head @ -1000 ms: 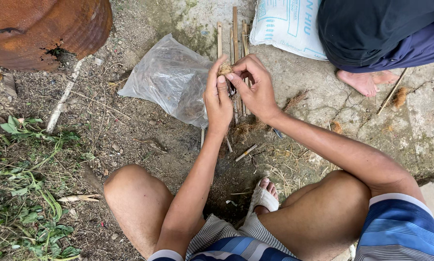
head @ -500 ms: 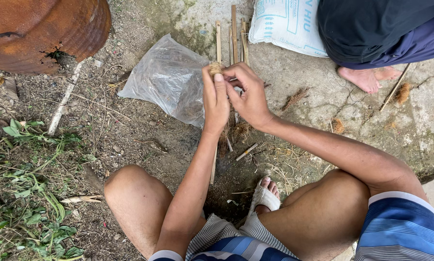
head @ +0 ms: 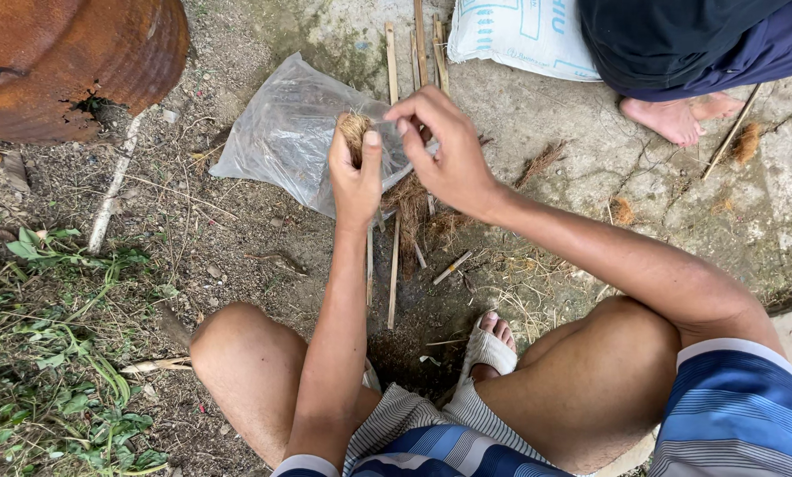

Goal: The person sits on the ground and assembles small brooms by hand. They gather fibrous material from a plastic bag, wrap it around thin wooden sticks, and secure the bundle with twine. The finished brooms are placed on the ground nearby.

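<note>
gripping a fibre tuft [head: 354, 129] firmly, the left hand [head: 357, 181] should stay steady while the right hand [head: 445, 150], fingers pinched, perhaps on strands, pulls evenly above the plastic bag [head: 281, 132].

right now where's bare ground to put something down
Bare dirt lies between the clear plastic bag, the pale stick and the left knee. Bare concrete sits right of the right forearm. It is crowded under both hands with fibre and thin sticks.

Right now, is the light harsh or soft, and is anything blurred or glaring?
Head view: soft, even daylight with no hard shadows; left hand, right hand and the fibre tuft look sharp; faint sheen on the clear plastic bag; nothing noticeably blurred.
</note>
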Tool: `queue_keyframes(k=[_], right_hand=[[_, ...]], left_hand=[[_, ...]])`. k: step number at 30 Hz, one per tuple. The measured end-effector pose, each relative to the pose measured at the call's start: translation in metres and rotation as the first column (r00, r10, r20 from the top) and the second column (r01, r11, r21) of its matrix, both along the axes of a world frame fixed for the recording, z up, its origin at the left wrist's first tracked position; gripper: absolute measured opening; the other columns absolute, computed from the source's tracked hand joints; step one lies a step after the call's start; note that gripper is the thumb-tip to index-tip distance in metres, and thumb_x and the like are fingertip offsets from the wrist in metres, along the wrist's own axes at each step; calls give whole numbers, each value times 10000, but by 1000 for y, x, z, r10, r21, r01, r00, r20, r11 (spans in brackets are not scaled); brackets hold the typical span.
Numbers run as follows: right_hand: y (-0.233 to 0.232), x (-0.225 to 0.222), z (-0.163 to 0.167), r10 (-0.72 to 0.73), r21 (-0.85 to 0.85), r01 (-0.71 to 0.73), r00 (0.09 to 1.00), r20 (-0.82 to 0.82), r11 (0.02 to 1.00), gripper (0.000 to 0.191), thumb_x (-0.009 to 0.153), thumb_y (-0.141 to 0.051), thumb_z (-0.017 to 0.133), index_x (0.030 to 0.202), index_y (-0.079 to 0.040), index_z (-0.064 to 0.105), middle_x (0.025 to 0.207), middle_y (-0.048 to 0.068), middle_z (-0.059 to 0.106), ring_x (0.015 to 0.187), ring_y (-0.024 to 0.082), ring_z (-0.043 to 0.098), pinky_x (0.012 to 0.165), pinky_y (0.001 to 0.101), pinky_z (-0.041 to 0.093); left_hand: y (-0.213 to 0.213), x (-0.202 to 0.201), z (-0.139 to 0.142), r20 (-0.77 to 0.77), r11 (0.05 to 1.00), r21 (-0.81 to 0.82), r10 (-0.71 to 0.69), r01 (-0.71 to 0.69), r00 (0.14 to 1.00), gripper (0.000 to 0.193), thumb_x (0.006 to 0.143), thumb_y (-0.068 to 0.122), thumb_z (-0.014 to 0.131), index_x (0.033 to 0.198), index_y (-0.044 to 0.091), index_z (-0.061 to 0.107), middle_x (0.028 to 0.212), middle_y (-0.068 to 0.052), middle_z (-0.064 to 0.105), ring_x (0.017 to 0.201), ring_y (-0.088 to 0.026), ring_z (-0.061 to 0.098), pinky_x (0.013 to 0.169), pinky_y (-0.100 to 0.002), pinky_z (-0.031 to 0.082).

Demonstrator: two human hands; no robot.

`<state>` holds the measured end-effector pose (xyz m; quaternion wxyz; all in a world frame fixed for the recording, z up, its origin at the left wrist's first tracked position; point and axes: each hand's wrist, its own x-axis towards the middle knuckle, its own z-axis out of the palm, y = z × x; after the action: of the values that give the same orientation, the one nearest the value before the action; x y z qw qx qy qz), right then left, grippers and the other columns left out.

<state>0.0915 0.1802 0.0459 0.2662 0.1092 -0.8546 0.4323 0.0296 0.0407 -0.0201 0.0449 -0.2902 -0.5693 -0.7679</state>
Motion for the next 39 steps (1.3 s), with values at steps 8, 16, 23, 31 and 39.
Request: queue_keyframes(k=[8,16,23,31,39], right_hand=[[62,-11,-8,37,115,-53,989,140,992,129,1097,-37,557,1203,-9,626,1032,101,682,933,176,677,814,329,552],[109,22,-78,-271,405,-286,411,870,869,252,1053,-171,499,1257,-118,637,1443,64,507,1080,225,696,1017,413,536],[101,85,-158,-88,111,-16,499,862,994,640,903,-43,513,1525,-143,398,1425,195,544,1124,240,665,1040,407,513],[69,99,-202,-450,112,540,547,706,834,236,1064,-178,576,1251,-56,655,1145,203,665,860,252,743,743,350,653],[60,133,-213,-604,-93,739,610,512,667,88,1004,-72,690,1051,-5,724,899,122,763,766,221,752,692,370,638]], left_hand=[[-19,-27,-17,153,997,36,58,-65,986,296,1122,356,556,991,92,525,753,62,450,631,-51,389,542,-226,316],[-44,-47,-24,132,986,159,17,-38,991,411,1156,369,493,893,65,405,692,3,405,549,-74,331,467,-238,251],[-38,-35,-12,121,989,149,-34,16,992,413,1188,362,490,931,53,395,716,-16,397,574,-86,328,501,-254,259],[-31,-39,-15,61,995,96,-41,35,997,461,1192,381,496,882,50,413,677,-18,391,533,-90,313,465,-253,223],[-44,-56,-33,32,999,33,-4,3,999,422,1188,411,497,960,61,437,661,-32,423,507,-117,374,448,-284,297]])
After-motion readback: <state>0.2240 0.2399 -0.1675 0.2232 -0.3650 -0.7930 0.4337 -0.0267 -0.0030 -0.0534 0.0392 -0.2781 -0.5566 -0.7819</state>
